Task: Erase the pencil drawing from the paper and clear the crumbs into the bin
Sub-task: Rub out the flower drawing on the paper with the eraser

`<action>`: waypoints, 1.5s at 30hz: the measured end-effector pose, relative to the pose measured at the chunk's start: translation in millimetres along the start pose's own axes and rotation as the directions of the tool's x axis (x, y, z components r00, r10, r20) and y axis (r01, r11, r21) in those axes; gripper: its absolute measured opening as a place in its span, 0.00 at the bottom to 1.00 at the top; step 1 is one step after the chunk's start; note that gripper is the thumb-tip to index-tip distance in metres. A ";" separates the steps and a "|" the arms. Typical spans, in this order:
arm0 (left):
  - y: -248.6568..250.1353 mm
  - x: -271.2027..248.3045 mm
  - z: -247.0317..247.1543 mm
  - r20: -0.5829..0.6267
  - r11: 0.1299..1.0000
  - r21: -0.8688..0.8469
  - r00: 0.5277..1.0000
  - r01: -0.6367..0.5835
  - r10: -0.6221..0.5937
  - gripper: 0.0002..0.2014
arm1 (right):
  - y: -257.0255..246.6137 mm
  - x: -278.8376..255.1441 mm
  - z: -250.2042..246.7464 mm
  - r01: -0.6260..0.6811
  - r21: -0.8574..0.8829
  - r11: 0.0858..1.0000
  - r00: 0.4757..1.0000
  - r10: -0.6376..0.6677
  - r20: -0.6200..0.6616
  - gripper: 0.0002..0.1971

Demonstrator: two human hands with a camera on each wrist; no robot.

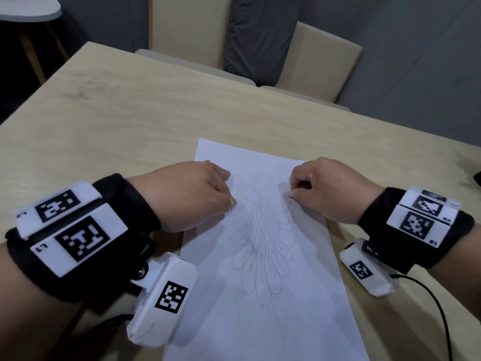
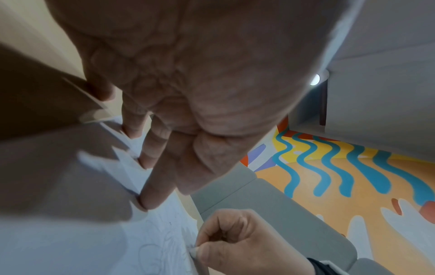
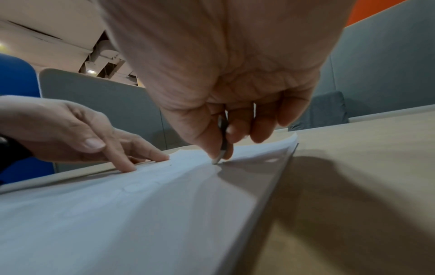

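A white sheet of paper lies on the wooden table, with a pencil sunflower drawing in its middle. My left hand presses the paper's upper left part flat with straight fingers. My right hand is curled at the upper right of the flower and pinches a thin greyish eraser between thumb and fingers. The eraser's tip touches the paper beside the outer petals. No bin is in view.
Two beige chairs stand at the table's far side, with a grey cushion between them. A small round table is at the far left. A dark object sits at the right edge. A black cable trails from my right wrist.
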State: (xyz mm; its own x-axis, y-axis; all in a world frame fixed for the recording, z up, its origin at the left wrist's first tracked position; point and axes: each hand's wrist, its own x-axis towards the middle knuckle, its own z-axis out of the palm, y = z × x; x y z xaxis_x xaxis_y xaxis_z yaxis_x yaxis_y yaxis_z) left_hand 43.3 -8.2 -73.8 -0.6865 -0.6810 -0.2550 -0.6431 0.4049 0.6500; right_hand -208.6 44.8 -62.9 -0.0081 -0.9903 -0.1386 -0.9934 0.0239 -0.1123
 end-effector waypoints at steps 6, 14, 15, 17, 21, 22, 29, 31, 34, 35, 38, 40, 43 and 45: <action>-2.4 3.5 2.2 -0.027 1.000 -0.027 1.000 0.012 -0.013 0.19 | -1.4 -4.7 0.7 0.016 0.019 1.000 1.000 -0.016 0.026 0.08; -2.3 2.8 1.3 -0.037 0.999 -0.040 0.999 0.022 -0.024 0.19 | -0.2 -5.7 0.9 0.023 0.026 0.999 0.999 -0.024 0.044 0.08; -2.5 2.8 1.4 -0.040 0.999 -0.039 0.999 0.023 -0.025 0.19 | 0.6 -4.2 1.6 0.018 0.023 1.000 0.999 -0.019 0.029 0.08; -2.7 2.9 1.7 -0.037 0.999 -0.019 0.999 0.027 -0.028 0.19 | 2.5 -2.4 2.3 0.005 0.017 1.000 1.000 -0.005 -0.005 0.09; -1.8 2.0 1.9 -0.028 1.000 0.005 0.999 0.021 -0.021 0.18 | -2.3 -10.0 3.2 0.035 0.030 0.999 0.999 -0.036 0.028 0.08; -1.4 1.8 1.7 -0.030 1.000 0.004 0.999 0.021 -0.020 0.18 | -3.5 -11.5 3.4 0.048 0.031 0.998 0.998 -0.049 0.039 0.08; -3.9 3.6 3.4 -0.046 0.999 -0.038 0.999 0.027 -0.029 0.19 | -1.9 -12.1 3.2 0.050 0.008 0.999 0.998 -0.050 0.035 0.09; -4.9 4.3 4.0 -0.065 0.998 -0.047 0.997 0.029 -0.032 0.19 | -3.8 -12.6 3.6 0.065 0.010 0.998 0.997 -0.066 0.050 0.09; -3.2 3.8 4.3 -0.062 0.998 -0.033 0.997 0.044 -0.046 0.20 | 1.9 -8.5 2.7 0.031 -0.005 1.000 1.000 -0.031 -0.002 0.10; -1.8 3.0 4.1 -0.052 0.998 -0.023 0.997 0.052 -0.053 0.22 | 2.4 -8.8 2.6 0.029 -0.001 1.000 1.000 -0.029 -0.006 0.10; 1.6 -0.1 2.4 -0.029 0.997 -0.016 0.997 0.077 -0.077 0.28 | -4.4 -15.3 4.4 0.071 0.023 0.997 0.996 -0.072 0.046 0.09; 2.3 -0.4 1.8 -0.032 0.997 -0.019 0.997 0.072 -0.073 0.30 | -4.6 -15.2 5.5 0.076 0.027 0.997 0.996 -0.078 0.048 0.09; 1.6 -0.1 2.2 -0.045 0.998 -0.041 0.997 0.057 -0.059 0.28 | 1.0 -11.5 4.1 0.027 0.022 0.999 1.000 -0.027 -0.003 0.09; -1.2 1.1 2.8 -0.068 0.998 -0.049 0.996 0.049 -0.052 0.22 | -2.2 -14.3 4.1 0.047 0.017 0.999 0.999 -0.047 0.017 0.09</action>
State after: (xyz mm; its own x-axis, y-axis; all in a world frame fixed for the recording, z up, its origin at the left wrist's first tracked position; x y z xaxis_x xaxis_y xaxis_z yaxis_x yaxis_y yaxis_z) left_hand 42.3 -7.7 -76.9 -0.6278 -0.7407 -0.2394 -0.6581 0.3408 0.6713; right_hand -205.8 59.5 -64.6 0.0404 -0.9879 -0.1497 -0.9906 -0.0200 -0.1355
